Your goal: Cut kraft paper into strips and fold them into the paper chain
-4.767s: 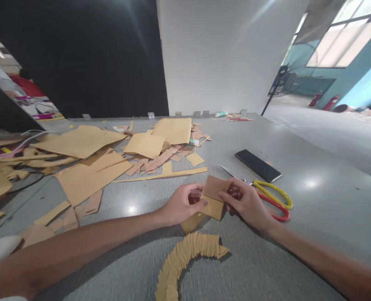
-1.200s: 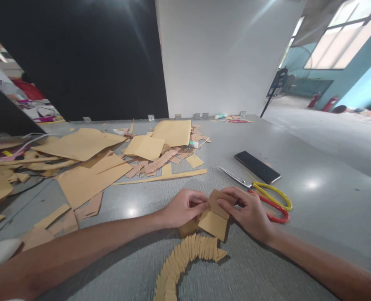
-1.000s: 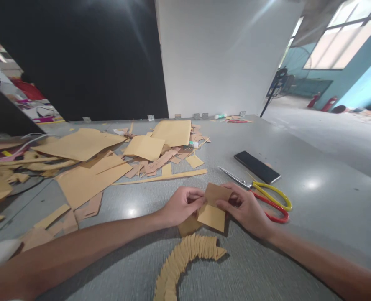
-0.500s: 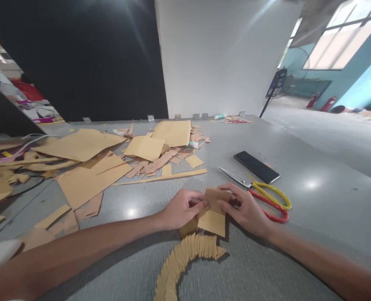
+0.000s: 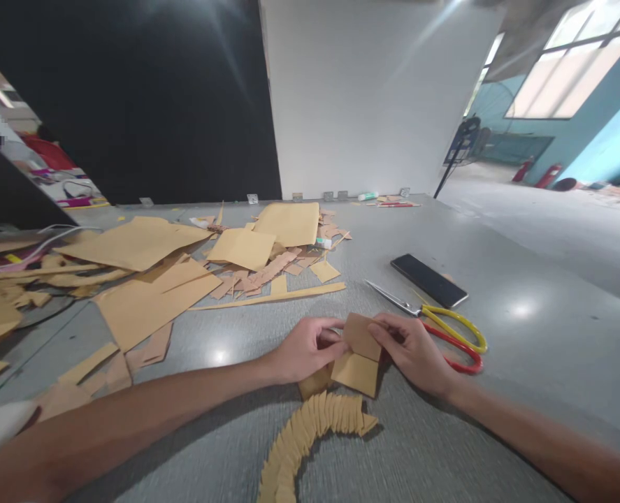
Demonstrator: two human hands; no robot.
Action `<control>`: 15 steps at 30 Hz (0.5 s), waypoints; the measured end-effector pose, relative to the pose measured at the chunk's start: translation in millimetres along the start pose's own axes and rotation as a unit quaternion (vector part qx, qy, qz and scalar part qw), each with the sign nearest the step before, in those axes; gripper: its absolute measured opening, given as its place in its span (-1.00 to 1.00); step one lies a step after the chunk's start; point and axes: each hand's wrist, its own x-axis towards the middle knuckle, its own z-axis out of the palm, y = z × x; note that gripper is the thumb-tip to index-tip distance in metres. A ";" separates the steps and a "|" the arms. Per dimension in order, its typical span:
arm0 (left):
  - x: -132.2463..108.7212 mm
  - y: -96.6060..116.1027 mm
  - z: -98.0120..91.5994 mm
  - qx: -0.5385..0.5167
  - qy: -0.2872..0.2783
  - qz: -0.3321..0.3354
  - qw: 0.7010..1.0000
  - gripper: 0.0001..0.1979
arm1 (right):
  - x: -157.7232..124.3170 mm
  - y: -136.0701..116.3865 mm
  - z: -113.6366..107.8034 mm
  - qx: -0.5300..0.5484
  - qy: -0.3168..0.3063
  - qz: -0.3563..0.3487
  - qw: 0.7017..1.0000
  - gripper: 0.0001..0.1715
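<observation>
A small creased piece of brown paper (image 5: 359, 374) is held between both hands at the middle front. My left hand (image 5: 310, 348) pinches its left edge, and my right hand (image 5: 409, 349) grips the upper right edge with thumb and fingers. Another brown piece (image 5: 314, 383) lies partly hidden beneath it. Just below, a curved chain of folded brown paper (image 5: 310, 426) rests on the table. Scissors (image 5: 419, 311) with one yellow and one red handle lie beside my right hand.
Behind the scissors lies a black phone (image 5: 429, 279). Brown paper sheets (image 5: 152, 300) and scraps cover the left and middle of the grey table (image 5: 540, 335). A glue stick (image 5: 367, 196) and pencils sit at the back; a white object (image 5: 3, 426) is at the far left.
The upper part of the held paper has tilted slightly, and my right fingers have shifted on its edge, showing more of it. My left hand has barely moved.
</observation>
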 end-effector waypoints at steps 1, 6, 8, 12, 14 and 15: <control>0.4 -1.2 -0.3 0.001 0.005 -0.003 1.000 -0.51 | 0.1 0.1 0.4 0.015 0.008 0.011 1.000 -0.62; 2.6 -6.3 -1.2 0.015 0.019 -0.016 1.000 -0.45 | -0.3 0.2 0.9 0.039 0.054 0.062 0.996 -0.68; 3.3 -6.8 -1.4 0.011 0.025 -0.017 0.999 -0.45 | -0.4 0.1 0.9 0.025 0.078 0.064 0.995 -0.68; 2.9 -4.0 -1.9 -0.012 0.043 -0.010 0.999 -0.40 | 1.5 -0.7 0.6 0.034 0.163 0.087 0.982 -0.64; 1.8 -1.3 -1.9 -0.025 0.058 0.003 0.998 -0.34 | 3.8 -1.2 -3.2 0.039 0.187 0.091 0.977 -0.62; 1.3 -0.1 -1.8 -0.029 0.067 0.011 0.997 -0.33 | 5.3 -1.4 -7.4 0.028 0.195 0.091 0.976 -0.61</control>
